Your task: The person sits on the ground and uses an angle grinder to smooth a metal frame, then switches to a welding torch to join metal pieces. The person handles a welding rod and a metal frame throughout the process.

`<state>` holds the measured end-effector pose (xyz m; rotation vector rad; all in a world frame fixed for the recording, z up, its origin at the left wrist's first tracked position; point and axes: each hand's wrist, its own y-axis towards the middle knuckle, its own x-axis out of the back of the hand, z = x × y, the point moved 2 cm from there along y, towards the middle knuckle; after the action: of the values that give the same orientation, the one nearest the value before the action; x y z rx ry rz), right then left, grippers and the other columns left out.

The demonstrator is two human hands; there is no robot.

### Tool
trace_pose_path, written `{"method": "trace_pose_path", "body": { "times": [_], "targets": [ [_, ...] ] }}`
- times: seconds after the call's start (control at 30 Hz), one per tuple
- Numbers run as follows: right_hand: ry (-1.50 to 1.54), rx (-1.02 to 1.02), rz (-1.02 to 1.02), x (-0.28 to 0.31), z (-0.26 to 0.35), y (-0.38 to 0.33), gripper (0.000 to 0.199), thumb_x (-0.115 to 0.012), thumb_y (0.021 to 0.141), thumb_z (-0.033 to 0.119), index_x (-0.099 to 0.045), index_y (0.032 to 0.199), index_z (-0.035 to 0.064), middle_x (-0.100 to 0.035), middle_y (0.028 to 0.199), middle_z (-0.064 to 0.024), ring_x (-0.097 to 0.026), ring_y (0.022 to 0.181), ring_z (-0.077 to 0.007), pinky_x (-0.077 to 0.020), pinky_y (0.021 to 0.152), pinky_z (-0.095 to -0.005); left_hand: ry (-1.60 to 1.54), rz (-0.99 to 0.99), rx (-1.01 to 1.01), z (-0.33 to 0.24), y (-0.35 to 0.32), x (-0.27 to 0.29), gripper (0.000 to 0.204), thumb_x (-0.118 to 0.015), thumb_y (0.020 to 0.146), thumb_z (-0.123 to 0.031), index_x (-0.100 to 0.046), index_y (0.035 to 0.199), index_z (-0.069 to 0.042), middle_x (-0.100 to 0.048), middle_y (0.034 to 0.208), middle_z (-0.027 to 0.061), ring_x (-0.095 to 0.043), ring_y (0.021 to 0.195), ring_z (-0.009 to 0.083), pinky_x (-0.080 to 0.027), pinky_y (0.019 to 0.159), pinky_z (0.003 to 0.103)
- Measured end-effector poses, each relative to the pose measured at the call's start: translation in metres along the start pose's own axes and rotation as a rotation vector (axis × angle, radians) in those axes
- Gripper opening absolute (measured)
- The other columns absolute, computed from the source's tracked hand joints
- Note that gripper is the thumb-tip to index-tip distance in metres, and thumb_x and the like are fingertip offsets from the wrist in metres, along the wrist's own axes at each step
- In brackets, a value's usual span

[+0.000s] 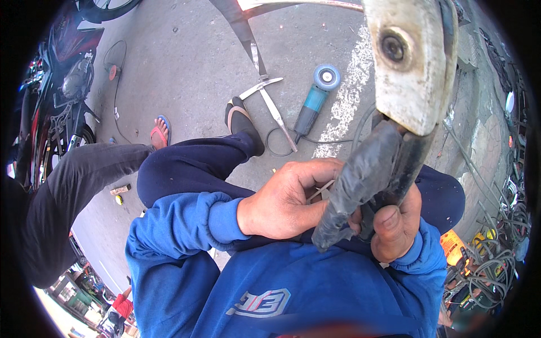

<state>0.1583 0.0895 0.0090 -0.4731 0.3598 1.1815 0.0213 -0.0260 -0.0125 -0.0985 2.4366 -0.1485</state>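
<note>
In front of my chest is a black-wrapped bundle [363, 177], wrinkled like tape or plastic. It runs up beside a dark bar to a worn white metal piece [408, 73] with a round bolt. My left hand [290, 200] is closed, with a thin pale stick [321, 190] between its fingers; its fingertips are partly hidden behind the bundle. My right hand [394, 228] grips the lower end of the black-wrapped bundle, thumb in front and the other fingers mostly hidden.
A teal angle grinder [314, 104] with its cord and a metal hammer [270, 104] lie on the pavement ahead. Someone in dark trousers [96, 174] stands at left, near a motorcycle [70, 84]. Tangled cables and tools [490, 267] lie at right.
</note>
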Motion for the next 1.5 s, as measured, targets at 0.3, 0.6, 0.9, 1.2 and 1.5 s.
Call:
{"method": "trace_pose_path", "body": {
  "times": [0.3, 0.6, 0.9, 1.2, 1.5],
  "targets": [
    [0.055, -0.007, -0.01, -0.001, -0.001, -0.002, 0.06, -0.054, 0.091, 0.008, -0.028, 0.141, -0.0123, -0.057, 0.128, -0.0206, -0.063, 0.106, -0.0227, -0.05, 0.09, -0.0332, -0.198, 0.01, 0.065, 0.011, 0.002, 0.002, 0.031, -0.063, 0.095, -0.012, -0.056, 0.123, 0.001, -0.064, 0.112, 0.0082, -0.062, 0.098, 0.0142, -0.052, 0.087, 0.031],
    [0.023, 0.151, 0.108, 0.003, -0.001, 0.004, 0.073, -0.062, 0.091, 0.016, -0.02, 0.146, -0.0093, -0.047, 0.137, -0.0218, -0.056, 0.117, -0.0315, -0.0544, 0.089, -0.0446, 0.068, -0.004, -0.028, -0.003, 0.006, -0.002, 0.029, -0.061, 0.095, -0.01, -0.056, 0.121, 0.003, -0.065, 0.105, 0.0093, -0.065, 0.094, 0.0151, -0.053, 0.084, 0.03],
    [-0.117, 0.015, -0.108, -0.001, 0.008, -0.003, 0.065, -0.061, 0.091, 0.024, -0.031, 0.138, -0.009, -0.054, 0.121, -0.0169, -0.057, 0.102, -0.024, -0.05, 0.082, -0.0368, 0.014, -0.029, 0.01, -0.004, 0.007, -0.008, 0.027, -0.06, 0.096, -0.008, -0.056, 0.12, 0.004, -0.067, 0.099, 0.0105, -0.068, 0.089, 0.0161, -0.055, 0.081, 0.029],
    [-0.144, -0.006, -0.148, -0.001, 0.005, -0.002, 0.06, -0.059, 0.091, 0.033, -0.042, 0.13, -0.0087, -0.061, 0.106, -0.012, -0.057, 0.088, -0.0165, -0.0457, 0.075, -0.029, -0.041, -0.028, -0.023, -0.003, 0.008, -0.009, 0.026, -0.059, 0.096, -0.006, -0.055, 0.121, 0.004, -0.067, 0.099, 0.0106, -0.068, 0.09, 0.0163, -0.055, 0.081, 0.029],
    [-0.143, 0.02, -0.081, 0.002, 0.009, -0.004, 0.054, -0.057, 0.091, 0.021, -0.041, 0.134, -0.0088, -0.062, 0.106, -0.0099, -0.058, 0.096, -0.016, -0.0454, 0.086, -0.0286, 0.129, -0.023, -0.025, -0.007, 0.007, -0.011, 0.026, -0.06, 0.096, -0.008, -0.056, 0.119, 0.003, -0.067, 0.1, 0.0103, -0.068, 0.09, 0.0163, -0.055, 0.081, 0.029]
  ]
}}
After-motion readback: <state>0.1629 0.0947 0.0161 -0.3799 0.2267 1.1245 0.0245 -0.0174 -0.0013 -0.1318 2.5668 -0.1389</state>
